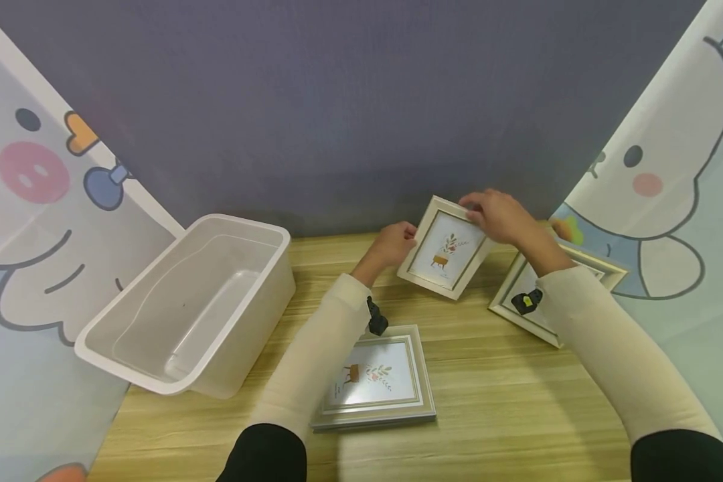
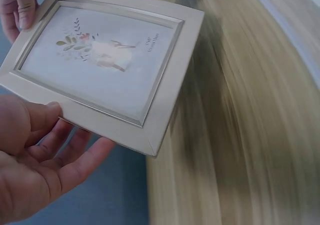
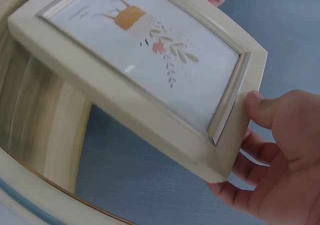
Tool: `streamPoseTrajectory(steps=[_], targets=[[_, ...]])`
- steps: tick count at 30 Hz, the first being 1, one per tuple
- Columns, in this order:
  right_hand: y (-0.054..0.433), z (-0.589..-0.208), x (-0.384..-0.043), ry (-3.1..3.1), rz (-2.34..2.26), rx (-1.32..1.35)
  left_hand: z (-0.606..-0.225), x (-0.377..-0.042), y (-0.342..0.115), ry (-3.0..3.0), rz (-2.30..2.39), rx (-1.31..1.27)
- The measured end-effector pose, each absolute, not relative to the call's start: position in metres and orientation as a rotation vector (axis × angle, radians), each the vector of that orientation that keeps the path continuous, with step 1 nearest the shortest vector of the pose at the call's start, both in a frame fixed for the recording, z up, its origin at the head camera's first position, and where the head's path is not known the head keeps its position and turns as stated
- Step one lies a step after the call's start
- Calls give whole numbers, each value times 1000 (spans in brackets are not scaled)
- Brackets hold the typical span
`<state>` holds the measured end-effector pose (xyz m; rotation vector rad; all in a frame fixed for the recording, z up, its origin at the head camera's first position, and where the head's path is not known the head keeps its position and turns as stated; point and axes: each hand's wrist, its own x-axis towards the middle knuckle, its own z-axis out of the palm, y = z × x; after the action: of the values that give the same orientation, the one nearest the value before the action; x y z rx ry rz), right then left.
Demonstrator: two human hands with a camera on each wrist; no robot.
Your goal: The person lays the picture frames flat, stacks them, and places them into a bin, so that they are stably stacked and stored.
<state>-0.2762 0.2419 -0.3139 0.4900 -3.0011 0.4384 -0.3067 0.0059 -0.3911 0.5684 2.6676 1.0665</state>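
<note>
A cream picture frame (image 1: pixel 448 248) with a plant print is held up in both hands, tilted above the table's back edge. My left hand (image 1: pixel 394 242) pinches its left side, thumb on the front and fingers behind, as the left wrist view shows. At the top right corner my right hand (image 1: pixel 495 215) grips the border, thumb on the front face (image 3: pixel 280 150). Below, near my left forearm, more picture frames (image 1: pixel 376 375) lie stacked flat, the top one showing the same print. Under my right forearm, another picture frame (image 1: pixel 524 294) lies at an angle, partly hidden.
A white plastic bin (image 1: pixel 217 321) stands on the left of the wooden table (image 1: pixel 488 415). A grey-blue panel (image 1: pixel 349 114) rises behind the table. Cartoon-printed sheets (image 1: pixel 669 201) flank both sides.
</note>
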Motion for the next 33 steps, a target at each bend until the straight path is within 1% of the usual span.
streamPoseTrajectory(steps=[6, 16, 26, 33], targets=[[243, -320, -272, -2997, 530, 575, -381, -304, -7, 2704, 921, 652], [240, -336, -262, -3037, 673, 577, -358, -295, -27, 2806, 658, 788], [229, -350, -257, -3039, 769, 599, -341, -284, -41, 2861, 482, 766], [220, -368, -254, -2987, 1002, 572, -334, -277, -48, 2947, 354, 789]])
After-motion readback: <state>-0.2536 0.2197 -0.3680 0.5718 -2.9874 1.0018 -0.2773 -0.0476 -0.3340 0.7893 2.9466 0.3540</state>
